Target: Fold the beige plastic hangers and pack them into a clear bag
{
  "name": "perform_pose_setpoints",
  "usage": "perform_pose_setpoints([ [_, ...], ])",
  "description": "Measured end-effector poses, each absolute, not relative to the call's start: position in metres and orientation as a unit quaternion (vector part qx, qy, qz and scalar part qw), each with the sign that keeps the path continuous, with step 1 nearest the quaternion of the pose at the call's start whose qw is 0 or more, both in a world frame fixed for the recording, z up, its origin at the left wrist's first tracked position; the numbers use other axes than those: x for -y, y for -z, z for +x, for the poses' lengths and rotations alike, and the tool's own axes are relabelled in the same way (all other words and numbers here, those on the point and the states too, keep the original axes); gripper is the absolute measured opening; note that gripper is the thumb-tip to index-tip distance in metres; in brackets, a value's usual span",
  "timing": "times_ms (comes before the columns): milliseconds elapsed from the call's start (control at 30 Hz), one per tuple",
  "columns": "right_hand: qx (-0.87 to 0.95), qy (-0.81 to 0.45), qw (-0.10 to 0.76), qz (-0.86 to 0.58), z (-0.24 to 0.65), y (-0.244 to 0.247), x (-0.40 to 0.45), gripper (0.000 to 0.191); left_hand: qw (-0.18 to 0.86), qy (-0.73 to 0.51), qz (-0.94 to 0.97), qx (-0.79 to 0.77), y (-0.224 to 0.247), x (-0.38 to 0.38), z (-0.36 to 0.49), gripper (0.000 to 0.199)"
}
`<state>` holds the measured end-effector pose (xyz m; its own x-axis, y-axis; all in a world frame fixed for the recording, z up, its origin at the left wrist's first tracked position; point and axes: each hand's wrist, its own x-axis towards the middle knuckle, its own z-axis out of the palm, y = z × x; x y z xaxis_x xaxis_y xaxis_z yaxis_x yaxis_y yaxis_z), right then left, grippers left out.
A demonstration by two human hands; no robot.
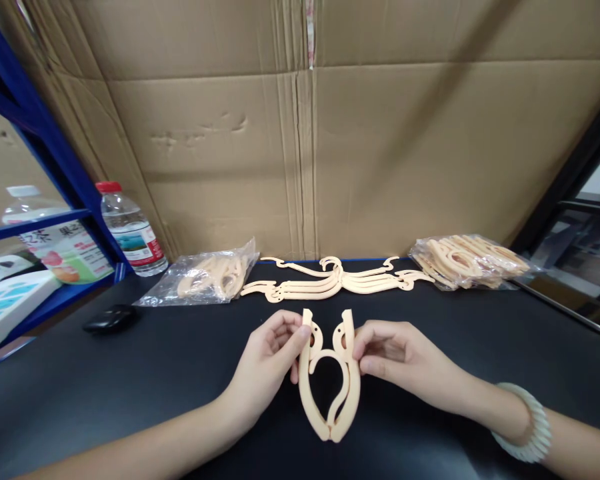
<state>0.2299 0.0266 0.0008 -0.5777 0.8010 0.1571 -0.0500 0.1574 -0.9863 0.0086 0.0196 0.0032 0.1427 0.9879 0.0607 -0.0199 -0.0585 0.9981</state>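
A beige folding hanger (353, 390) is on the near side of the stack of opened hangers (310, 288), apart from it. Its two arms are swung up side by side, their free tips pointing towards that stack and the hinged end facing away from it; the curved hook lies between the arms. Whether it rests on the tabletop (180, 373) or is lifted slightly cannot be told.

On the near side of the stack, the left hand (267, 360) pinches the hanger's left arm close to its tip, thumb on the upper face and fingers curled behind. The right hand (400, 353) pinches the right arm at about the same height between thumb and fingers; a pale beaded bracelet (527, 427) circles that wrist.

Just beside the stack's left end lies a clear plastic bag (167, 283) with beige hangers inside; near its right end is another filled bag (473, 260). A black computer mouse (110, 319) sits left of the stack and a little nearer. Farther left of the stack stands a red-capped water bottle (133, 230), next to a blue rack (35, 223). Brown cardboard (405, 133) rises behind the stack.
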Motion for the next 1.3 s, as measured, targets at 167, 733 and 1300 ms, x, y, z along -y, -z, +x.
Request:
perform_pose_setpoints([
  [167, 0.676, -0.641, 0.3, -0.206, 0.229, -0.005, -0.02, 0.025, 0.517, -0.51, 0.529, -0.439, 0.002, -0.02, 0.009, 0.035],
  [733, 0.721, -0.593, 0.268, -0.237, 0.227, -0.009, -0.012, 0.021, 0.521, -0.463, 0.601, -0.391, 0.0, -0.008, 0.011, 0.023],
  [1300, 0.817, -0.448, 0.264, -0.25, 0.23, -0.016, -0.012, 0.007, 0.539, -0.464, 0.584, -0.391, 0.005, -0.012, 0.01, 0.026],
])
